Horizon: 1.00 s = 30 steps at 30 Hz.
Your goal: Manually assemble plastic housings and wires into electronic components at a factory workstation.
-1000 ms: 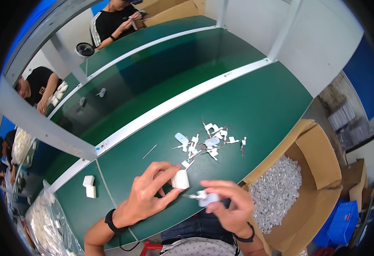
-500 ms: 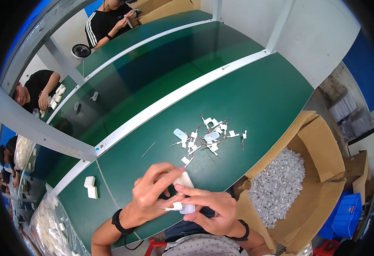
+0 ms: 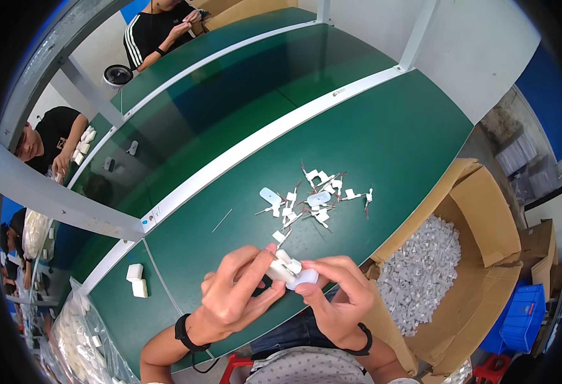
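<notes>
Over the near edge of the green table [image 3: 383, 134] my left hand [image 3: 233, 297] and my right hand [image 3: 335, 301] meet on one small white plastic part [image 3: 286, 267]. The left fingers grip its body from the left. The right thumb and fingers press a flat pale oval piece [image 3: 303, 279] against its lower right side. Just beyond the hands lies a loose heap of small white pieces with thin red wires [image 3: 316, 198].
An open cardboard box [image 3: 486, 281] full of small white parts stands at my right. Two white blocks [image 3: 136, 280] lie at the table's left, beside a clear bag of white parts [image 3: 82, 345]. Other people work at benches at the far left and top.
My hands have come together: the right hand brought its small piece up to the white part in the left hand, and both now hold it.
</notes>
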Each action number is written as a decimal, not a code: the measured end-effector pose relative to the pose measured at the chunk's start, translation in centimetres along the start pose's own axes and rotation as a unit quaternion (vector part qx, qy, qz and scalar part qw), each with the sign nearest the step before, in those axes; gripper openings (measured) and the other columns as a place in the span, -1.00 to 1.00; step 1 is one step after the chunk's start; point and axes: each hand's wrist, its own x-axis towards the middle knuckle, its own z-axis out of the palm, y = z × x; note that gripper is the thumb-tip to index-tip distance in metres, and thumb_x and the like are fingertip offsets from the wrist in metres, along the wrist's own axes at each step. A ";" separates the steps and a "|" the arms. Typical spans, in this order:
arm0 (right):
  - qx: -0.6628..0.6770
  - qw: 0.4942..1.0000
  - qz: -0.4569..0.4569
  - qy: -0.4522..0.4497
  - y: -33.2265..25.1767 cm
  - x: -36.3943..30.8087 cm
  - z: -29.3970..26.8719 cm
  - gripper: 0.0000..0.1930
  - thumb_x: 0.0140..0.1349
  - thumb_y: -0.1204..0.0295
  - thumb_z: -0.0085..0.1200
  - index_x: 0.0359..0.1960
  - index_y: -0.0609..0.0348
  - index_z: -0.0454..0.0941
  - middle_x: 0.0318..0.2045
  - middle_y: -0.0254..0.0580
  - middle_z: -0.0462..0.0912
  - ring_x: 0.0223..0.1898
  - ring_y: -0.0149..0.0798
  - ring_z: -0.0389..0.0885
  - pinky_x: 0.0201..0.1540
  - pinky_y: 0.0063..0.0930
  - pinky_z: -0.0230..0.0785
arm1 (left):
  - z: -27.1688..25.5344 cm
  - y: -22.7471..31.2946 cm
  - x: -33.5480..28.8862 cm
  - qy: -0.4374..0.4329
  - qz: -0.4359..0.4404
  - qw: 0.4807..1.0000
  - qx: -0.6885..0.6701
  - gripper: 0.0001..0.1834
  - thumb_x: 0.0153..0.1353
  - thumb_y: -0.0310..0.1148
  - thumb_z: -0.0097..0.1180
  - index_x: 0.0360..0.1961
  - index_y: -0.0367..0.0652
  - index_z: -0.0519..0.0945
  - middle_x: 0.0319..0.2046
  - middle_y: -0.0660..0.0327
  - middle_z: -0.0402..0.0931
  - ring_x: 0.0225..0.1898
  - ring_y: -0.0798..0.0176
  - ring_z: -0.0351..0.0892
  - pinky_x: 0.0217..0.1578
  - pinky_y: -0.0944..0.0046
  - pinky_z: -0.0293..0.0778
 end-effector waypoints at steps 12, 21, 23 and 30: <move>-0.086 0.993 -0.077 0.009 0.4 0.5 -0.7 -0.61 -0.04 0.49 0.54 -0.14 0.30 0.72 -0.27 -0.13 0.71 -0.55 -0.42 0.65 -0.51 -0.59 0.44 | -0.2 0.0 0.9 -0.009 -0.016 0.990 -0.142 -0.57 0.19 -0.59 0.19 0.11 -0.45 0.51 0.03 -0.09 0.37 -0.11 0.09 0.68 -0.43 0.32 0.78; -0.154 0.977 -0.148 0.008 0.8 0.0 -0.5 -0.54 -0.12 0.43 0.58 -0.13 0.26 0.72 -0.31 -0.16 0.71 -0.55 -0.36 0.66 -0.54 -0.55 0.48 | 0.5 1.0 3.0 0.014 -0.245 0.896 -0.369 -0.89 0.33 -0.56 0.16 -0.23 -0.46 0.62 -0.20 0.13 0.45 -0.29 0.34 0.63 -0.51 0.44 0.70; -0.158 0.976 -0.149 0.021 0.9 -0.1 -0.7 -0.53 -0.13 0.42 0.58 -0.13 0.26 0.73 -0.32 -0.15 0.71 -0.54 -0.36 0.66 -0.54 -0.55 0.49 | 0.6 1.0 3.1 0.011 -0.237 0.893 -0.383 -0.89 0.34 -0.58 0.12 -0.23 -0.46 0.60 -0.20 0.11 0.45 -0.28 0.31 0.64 -0.46 0.41 0.74; -0.129 0.984 -0.119 0.005 1.3 -0.5 -1.0 -0.60 -0.04 0.56 0.49 -0.09 0.30 0.73 -0.29 -0.09 0.71 -0.49 -0.33 0.67 -0.52 -0.56 0.50 | 0.6 1.1 2.9 0.011 -0.191 0.901 -0.390 -0.89 0.37 -0.62 0.03 -0.22 -0.50 0.55 -0.19 0.07 0.43 -0.26 0.30 0.62 -0.42 0.37 0.76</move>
